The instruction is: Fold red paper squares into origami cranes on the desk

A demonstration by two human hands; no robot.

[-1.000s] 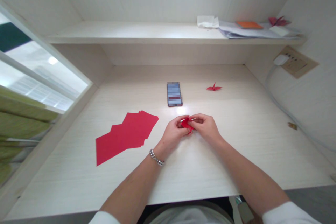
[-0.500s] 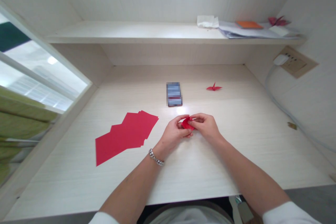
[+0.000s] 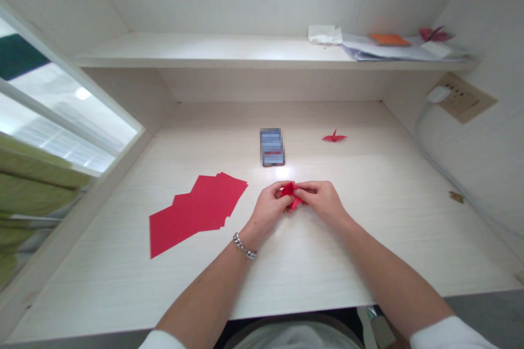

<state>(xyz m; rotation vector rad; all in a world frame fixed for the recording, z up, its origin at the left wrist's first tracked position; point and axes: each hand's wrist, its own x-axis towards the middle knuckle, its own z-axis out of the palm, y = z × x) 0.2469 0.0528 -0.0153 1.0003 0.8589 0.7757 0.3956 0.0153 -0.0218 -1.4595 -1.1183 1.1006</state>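
Observation:
A small folded piece of red paper [image 3: 289,190] is pinched between both hands, just above the desk near its middle. My left hand [image 3: 271,203] grips its left side, thumb on the front. On its right side, my right hand [image 3: 321,196] holds it between thumb and fingers. Parts of the paper are hidden behind the fingertips. Left of my hands lie several overlapping sheets of red paper [image 3: 196,207], fanned out flat. A finished red paper crane [image 3: 334,137] stands farther back on the right.
A phone [image 3: 272,147] lies beyond my hands, its screen blurred. The shelf [image 3: 213,46] above bears a tissue [image 3: 325,34], papers, an orange square [image 3: 388,40] and another folded red paper figure [image 3: 436,34]. A white cable [image 3: 438,166] runs from the wall socket [image 3: 462,98] along the right side.
The red paper has been turned and reshaped between my fingers, with a flap now standing up and a narrow part pointing down. My left thumb has shifted onto its front.

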